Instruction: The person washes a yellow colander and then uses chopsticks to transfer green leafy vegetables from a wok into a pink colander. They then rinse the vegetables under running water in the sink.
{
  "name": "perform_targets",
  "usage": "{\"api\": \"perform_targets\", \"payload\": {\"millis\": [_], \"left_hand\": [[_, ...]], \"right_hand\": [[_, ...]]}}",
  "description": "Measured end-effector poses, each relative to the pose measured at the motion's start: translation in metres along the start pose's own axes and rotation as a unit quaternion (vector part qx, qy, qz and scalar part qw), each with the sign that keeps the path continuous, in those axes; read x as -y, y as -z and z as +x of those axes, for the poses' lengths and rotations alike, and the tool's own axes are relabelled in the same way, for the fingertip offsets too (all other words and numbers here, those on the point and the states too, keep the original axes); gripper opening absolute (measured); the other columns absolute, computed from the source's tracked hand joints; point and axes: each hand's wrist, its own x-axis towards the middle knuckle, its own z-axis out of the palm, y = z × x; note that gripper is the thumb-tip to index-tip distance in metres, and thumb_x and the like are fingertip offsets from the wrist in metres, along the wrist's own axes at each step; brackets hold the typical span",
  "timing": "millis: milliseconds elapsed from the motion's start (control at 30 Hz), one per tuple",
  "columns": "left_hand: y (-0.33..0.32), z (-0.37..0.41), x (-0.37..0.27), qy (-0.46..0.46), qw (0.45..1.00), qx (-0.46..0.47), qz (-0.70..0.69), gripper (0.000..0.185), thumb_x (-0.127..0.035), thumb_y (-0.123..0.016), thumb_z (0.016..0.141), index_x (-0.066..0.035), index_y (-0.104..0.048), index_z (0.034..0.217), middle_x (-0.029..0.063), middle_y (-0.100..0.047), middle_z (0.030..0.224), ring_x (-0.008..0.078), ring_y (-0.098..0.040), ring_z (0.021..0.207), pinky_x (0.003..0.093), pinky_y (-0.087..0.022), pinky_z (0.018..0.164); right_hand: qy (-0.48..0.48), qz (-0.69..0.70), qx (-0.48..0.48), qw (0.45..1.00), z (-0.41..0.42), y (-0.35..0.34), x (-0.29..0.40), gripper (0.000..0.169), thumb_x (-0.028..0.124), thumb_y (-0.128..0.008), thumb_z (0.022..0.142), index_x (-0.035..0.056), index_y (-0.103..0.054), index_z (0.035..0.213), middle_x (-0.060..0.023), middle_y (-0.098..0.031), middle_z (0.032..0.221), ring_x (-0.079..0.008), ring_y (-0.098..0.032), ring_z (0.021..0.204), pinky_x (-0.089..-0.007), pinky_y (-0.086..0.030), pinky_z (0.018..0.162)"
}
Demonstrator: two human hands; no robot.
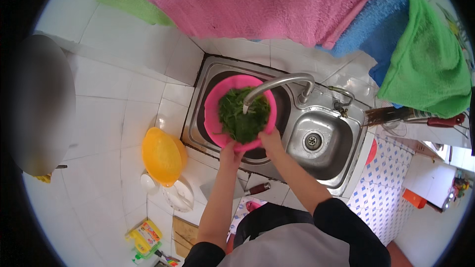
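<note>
A pink plastic basin point(212, 98) filled with leafy greens point(241, 120) is over the larger bowl of a stainless steel double sink point(200, 118). My left hand point(231, 154) grips the basin's near rim. A little to its right, my right hand point(270, 140) holds the same rim. The curved metal faucet point(284, 79) reaches over the basin, its spout above the greens; whether water runs from it I cannot tell. The smaller sink bowl point(328, 152), with its drain, lies right of the basin.
Left of the sink are a yellow plastic basket point(163, 155) and a white dish point(178, 196). A cleaver point(256, 189) lies on the near counter by my forearms. Pink point(259, 3), blue and green towels hang ahead. A cutting board point(183, 235) and yellow bottle point(145, 235) are lower left.
</note>
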Motion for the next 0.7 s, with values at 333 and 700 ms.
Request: {"api": "perform_targets", "payload": {"millis": [333, 700], "left_hand": [[-0.023, 0.016, -0.015, -0.035, 0.995, 0.067, -0.060, 0.009, -0.002, -0.040, 0.083, -0.005, -0.044, 0.090, 0.0055, -0.050, 0.083, 0.0171, -0.053, 0.076, 0.0312, -0.051, 0.065], [-0.023, -0.020, -0.045, -0.055, 0.996, 0.011, -0.068, 0.017, -0.001, -0.039, 0.081, -0.002, -0.044, 0.097, 0.0119, -0.053, 0.095, 0.0216, -0.055, 0.089, 0.0345, -0.052, 0.072]], "right_hand": [[0.070, -0.035, 0.015, 0.997, 0.019, -0.016, 0.031, 0.038, -0.002, -0.047, 0.066, -0.0008, -0.048, 0.104, -0.0072, -0.054, 0.090, -0.0170, -0.051, 0.077, -0.0287, -0.042, 0.068], [0.032, -0.029, 0.064, 0.997, 0.001, -0.045, 0.048, 0.037, -0.003, -0.047, 0.068, 0.0028, -0.045, 0.105, -0.0079, -0.051, 0.083, -0.0183, -0.055, 0.064, -0.0307, -0.049, 0.051]]}}
